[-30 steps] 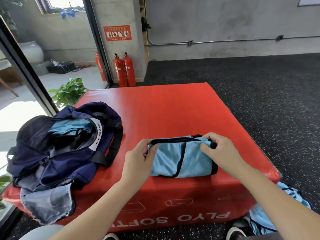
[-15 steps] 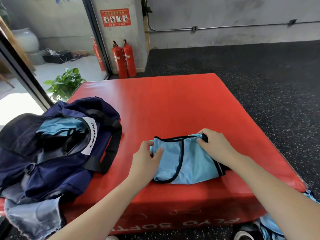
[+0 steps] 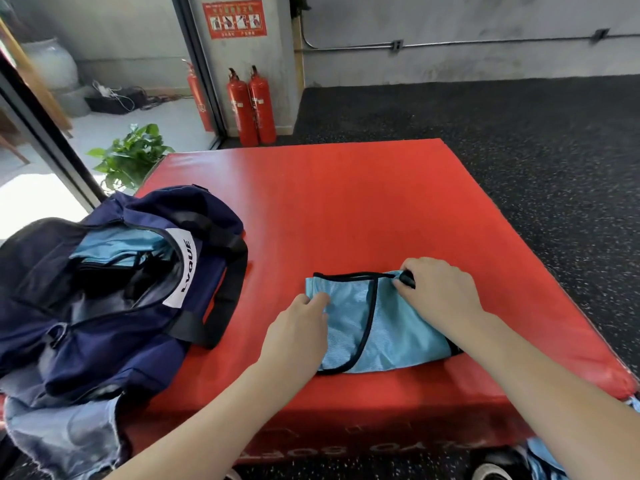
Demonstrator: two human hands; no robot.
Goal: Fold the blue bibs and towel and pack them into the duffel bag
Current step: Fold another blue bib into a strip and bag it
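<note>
on the near edge of the red plyo box (image 3: 346,209), between my two hands, lies the blue bib (image 3: 377,327), folded down to a small packet with its black binding looping across the top layer. my left hand (image 3: 298,337) rests on the packet's left side, fingers held close together and laid over the mesh; whether the thumb is tucked under the edge i cannot tell. my right hand (image 3: 436,292) sits at the far right corner, fingertips curled and pinching the bunched black trim there.

i judge this fabric to be very light, thin and limp, a slick sports mesh with no stiffness of its own. it looks likely to slide on the vinyl top and to spring open the moment pressure comes off, so the fold needs holding flat. i think the bound edges are the best grip: the trim is thicker and less slippery than the mesh. for carrying, i would clamp the whole stack from both ends, thumb below and fingers above, so the layers stay together.

the duffel bag (image 3: 114,306) lies open on the box's left side, well apart from the packet, with blue cloth (image 3: 114,247) already showing inside. more blue fabric (image 3: 543,459) hangs by the box's lower right corner, probably not yet folded.
</note>
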